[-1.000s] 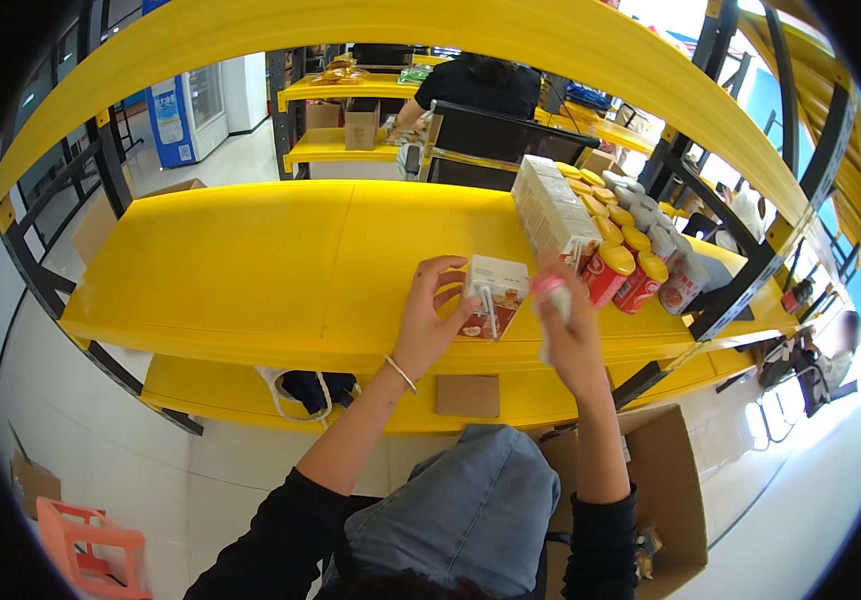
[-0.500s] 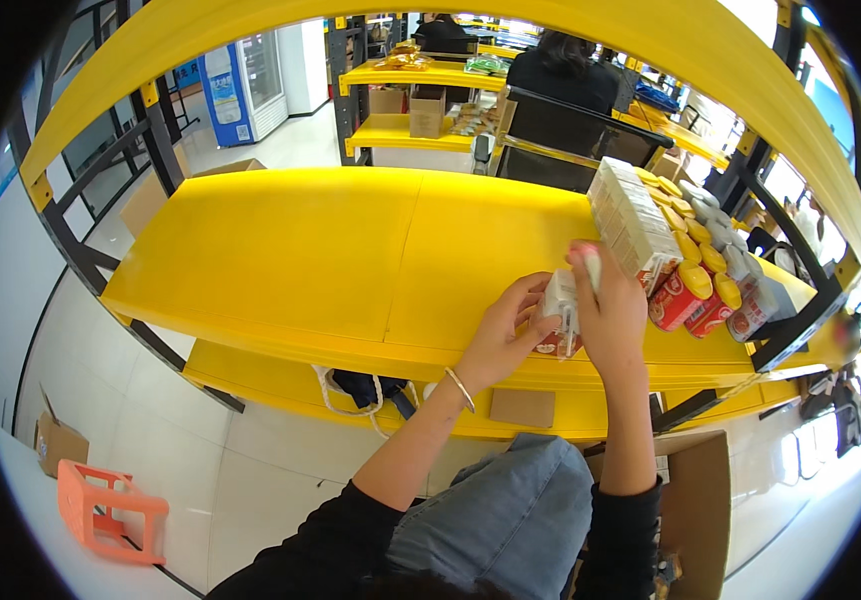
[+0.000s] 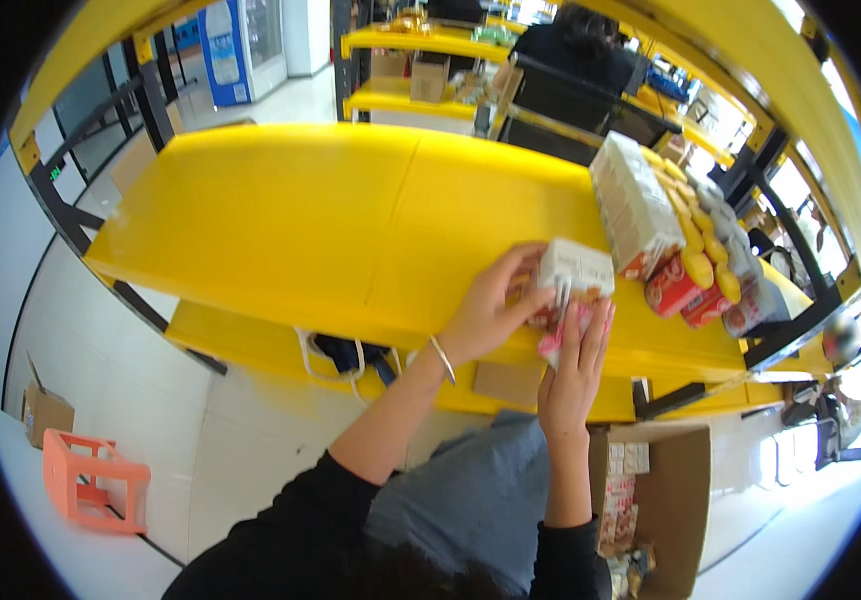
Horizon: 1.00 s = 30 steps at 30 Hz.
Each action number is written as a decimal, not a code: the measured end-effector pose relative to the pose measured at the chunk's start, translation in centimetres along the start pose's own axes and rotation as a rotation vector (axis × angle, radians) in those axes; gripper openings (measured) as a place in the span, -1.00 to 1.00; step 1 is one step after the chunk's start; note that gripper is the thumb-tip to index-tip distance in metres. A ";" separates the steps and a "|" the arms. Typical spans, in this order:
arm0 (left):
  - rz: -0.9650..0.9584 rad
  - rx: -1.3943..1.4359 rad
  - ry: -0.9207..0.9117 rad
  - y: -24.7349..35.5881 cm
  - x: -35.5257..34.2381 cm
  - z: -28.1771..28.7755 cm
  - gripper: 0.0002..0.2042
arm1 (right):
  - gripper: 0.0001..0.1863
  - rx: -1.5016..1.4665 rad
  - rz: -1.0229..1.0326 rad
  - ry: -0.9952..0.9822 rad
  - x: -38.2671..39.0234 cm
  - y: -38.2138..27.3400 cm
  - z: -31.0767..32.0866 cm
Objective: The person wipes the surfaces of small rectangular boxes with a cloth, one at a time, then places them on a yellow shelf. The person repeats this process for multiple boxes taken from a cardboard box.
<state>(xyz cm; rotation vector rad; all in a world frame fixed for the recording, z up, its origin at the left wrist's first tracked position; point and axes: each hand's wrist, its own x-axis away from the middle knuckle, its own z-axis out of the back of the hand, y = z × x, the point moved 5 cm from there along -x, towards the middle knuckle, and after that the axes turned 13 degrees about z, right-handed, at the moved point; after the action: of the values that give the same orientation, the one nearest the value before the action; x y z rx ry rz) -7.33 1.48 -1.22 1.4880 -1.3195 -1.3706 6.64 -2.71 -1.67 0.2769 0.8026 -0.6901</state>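
My left hand (image 3: 495,308) grips the left side of a small block of white drink cartons (image 3: 576,265) with reddish-brown print near the base. The cartons stand close to the front edge of the yellow shelf (image 3: 280,220). A pale straw lies along the near face, beside my left thumb. My right hand (image 3: 572,378) presses a crumpled pink cloth-like piece (image 3: 552,346) against that face, its fingers long and close together. Its exact kind is partly hidden under those fingers.
A row of white cartons (image 3: 635,205) stands at right, beside red cans with yellow lids (image 3: 672,285) and grey-lidded cans (image 3: 747,305). Below right is an open cardboard box (image 3: 675,500) holding cartons. An orange stool (image 3: 97,480) stands on the floor at left. A person (image 3: 575,60) sits beyond the shelf.
My right hand has come down and toward me with the pink piece, from beside the carton tops to their near face. The left hand keeps its grip. The view has shifted slightly.
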 end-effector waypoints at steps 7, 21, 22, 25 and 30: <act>0.011 0.075 -0.045 0.3 -0.2 -0.1 -0.51 | -0.49 0.087 -0.035 0.275 0.1 -1.3 4.4; -0.072 -0.302 0.191 2.6 0.9 -1.1 -0.55 | -0.52 -0.282 -0.344 0.256 1.2 1.1 5.2; -0.063 -0.314 0.202 2.6 1.0 -1.0 -0.56 | -0.50 -0.291 -0.377 0.419 0.7 1.4 6.0; -0.029 -0.244 0.204 2.0 1.0 -0.8 -0.59 | -0.48 -0.148 -0.199 0.504 -2.8 1.7 7.2; -0.007 -0.205 0.170 1.5 0.5 -0.6 -0.61 | -0.50 -0.276 -0.290 0.269 -2.8 1.4 1.8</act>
<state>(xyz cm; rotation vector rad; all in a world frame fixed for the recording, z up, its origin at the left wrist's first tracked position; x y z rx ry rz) -7.07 0.57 0.18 1.4356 -1.0374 -1.3099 7.20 -1.28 1.60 -0.0001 1.1979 -0.8126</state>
